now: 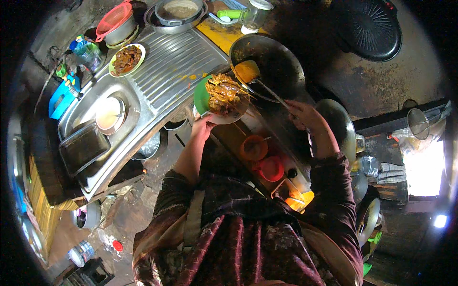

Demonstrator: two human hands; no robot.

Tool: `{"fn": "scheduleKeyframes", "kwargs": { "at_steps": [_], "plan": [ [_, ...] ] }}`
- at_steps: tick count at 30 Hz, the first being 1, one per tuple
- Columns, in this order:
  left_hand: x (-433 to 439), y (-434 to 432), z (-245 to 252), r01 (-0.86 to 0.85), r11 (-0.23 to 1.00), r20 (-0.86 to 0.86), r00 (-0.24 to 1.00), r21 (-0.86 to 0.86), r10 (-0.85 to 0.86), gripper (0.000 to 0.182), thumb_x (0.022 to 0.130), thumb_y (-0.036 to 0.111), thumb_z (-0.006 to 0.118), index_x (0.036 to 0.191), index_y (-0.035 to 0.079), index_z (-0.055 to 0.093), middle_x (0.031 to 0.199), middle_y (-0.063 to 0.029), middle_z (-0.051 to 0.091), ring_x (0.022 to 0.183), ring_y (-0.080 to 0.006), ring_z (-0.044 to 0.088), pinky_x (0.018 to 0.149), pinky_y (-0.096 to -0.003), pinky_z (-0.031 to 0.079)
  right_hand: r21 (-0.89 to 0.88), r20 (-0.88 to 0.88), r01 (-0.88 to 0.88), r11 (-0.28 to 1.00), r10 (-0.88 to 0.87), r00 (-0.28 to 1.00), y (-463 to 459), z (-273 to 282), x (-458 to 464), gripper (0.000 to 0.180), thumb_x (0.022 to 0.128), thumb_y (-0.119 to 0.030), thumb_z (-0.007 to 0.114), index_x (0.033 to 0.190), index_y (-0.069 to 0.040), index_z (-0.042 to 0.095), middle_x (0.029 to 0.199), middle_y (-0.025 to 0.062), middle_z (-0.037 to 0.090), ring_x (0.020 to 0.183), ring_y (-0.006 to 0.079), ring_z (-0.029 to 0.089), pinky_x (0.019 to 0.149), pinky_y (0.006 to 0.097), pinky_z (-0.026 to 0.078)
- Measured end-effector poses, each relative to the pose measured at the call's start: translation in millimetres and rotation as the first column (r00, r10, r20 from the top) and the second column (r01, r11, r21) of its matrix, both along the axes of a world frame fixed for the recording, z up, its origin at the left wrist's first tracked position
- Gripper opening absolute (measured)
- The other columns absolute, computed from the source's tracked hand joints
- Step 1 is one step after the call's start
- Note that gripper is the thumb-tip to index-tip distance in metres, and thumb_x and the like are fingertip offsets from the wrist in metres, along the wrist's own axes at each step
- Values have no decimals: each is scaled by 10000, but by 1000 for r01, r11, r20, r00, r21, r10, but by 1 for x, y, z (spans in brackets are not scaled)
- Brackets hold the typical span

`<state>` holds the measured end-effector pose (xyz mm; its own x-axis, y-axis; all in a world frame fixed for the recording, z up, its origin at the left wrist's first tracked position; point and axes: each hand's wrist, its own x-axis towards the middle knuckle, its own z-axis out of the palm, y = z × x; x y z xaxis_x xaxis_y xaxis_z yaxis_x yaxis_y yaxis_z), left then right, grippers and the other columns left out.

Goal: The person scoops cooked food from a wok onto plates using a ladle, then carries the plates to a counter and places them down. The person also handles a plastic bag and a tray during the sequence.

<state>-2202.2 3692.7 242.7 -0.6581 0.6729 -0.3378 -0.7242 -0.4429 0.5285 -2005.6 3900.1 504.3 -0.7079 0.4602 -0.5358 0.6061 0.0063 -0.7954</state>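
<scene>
My left hand grips the near rim of a green and white plate, which bears a heap of sauced cooked meat. My right hand is closed on the handle of a metal spatula. The spatula's sauce-covered blade lies over the left side of a dark wok, close to the plate. Some sauce coats the wok's inside. On the steel drainboard at the left stands an oval plate with more cooked meat.
A steel sink at the left holds a bowl and a dark rectangular pan. An orange cup and a red cup stand below the plate. A large pan is right of my right hand. A glass jar stands behind the wok.
</scene>
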Motion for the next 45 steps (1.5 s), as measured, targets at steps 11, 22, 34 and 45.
{"fn": "scheduleKeyframes", "kwargs": {
  "at_steps": [11, 22, 34, 45],
  "plan": [
    [3, 3, 2, -25, 999, 43, 999, -29, 27, 351, 712, -30, 506, 1045, 67, 450, 954, -96, 534, 827, -246, 547, 617, -368, 484, 513, 125, -290, 808, 264, 956, -42, 16, 22, 369, 804, -176, 477, 1167, -123, 440, 794, 104, 583, 621, 211, 564, 540, 305, 454],
    [8, 2, 9, -52, 997, 63, 996, -51, 56, 388, 706, -49, 495, 1070, 67, 426, 966, -90, 532, 813, -248, 554, 610, -371, 494, 729, -45, -248, 638, 406, 913, -59, 3, 33, 393, 792, -151, 501, 1172, -82, 429, 927, 151, 584, 835, 189, 568, 736, 298, 424],
    [11, -8, 24, -48, 995, 77, 996, -93, 55, 418, 706, -53, 463, 1097, 88, 413, 972, -89, 509, 870, -259, 522, 675, -397, 463, 875, 264, -190, 445, -110, 958, 89, -103, -3, 338, 753, -206, 512, 1063, -72, 504, 756, 159, 576, 605, 225, 570, 522, 346, 452],
    [-6, -13, 15, 18, 1000, -26, 1000, -10, -18, 392, 712, -7, 445, 1093, 77, 402, 960, -93, 518, 825, -261, 534, 650, -391, 461, -7, -108, 90, 996, -90, 990, 31, -92, -23, 358, 819, -135, 457, 1175, -104, 437, 672, 2, 489, 445, 62, 387, 362, 191, 303]
  ]
}}
